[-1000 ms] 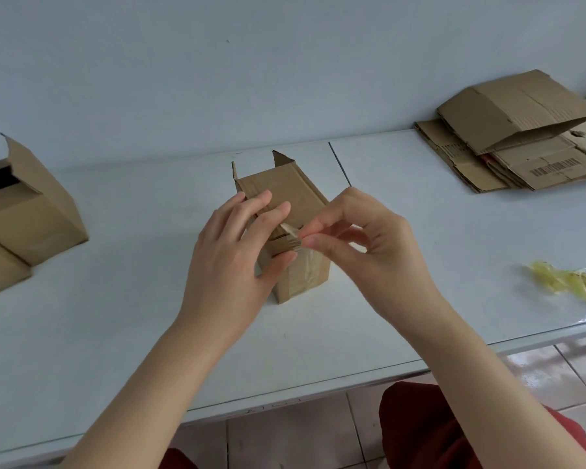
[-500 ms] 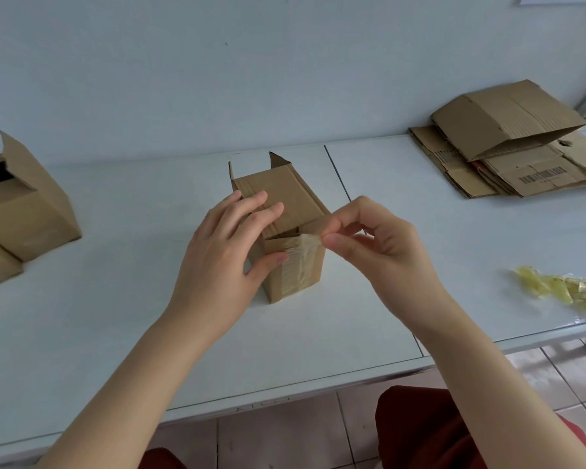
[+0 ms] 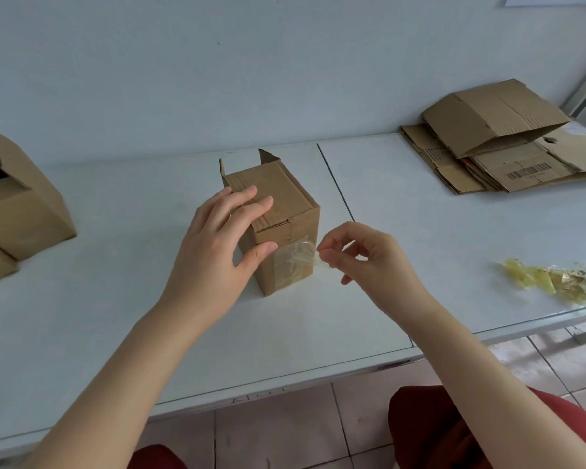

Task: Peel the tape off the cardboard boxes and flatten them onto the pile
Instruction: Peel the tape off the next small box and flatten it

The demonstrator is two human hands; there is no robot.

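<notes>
Left hand (image 3: 214, 245) braces small upright brown cardboard box (image 3: 285, 231), fingers spread flat on top; right hand (image 3: 362, 262) pinches clear tape strip (image 3: 300, 257), mid-peel. Next: pull strip free.

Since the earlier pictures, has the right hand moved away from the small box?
Yes. The right hand, pinching the tape, has pulled rightward off the box, nearer the table seam.
</notes>
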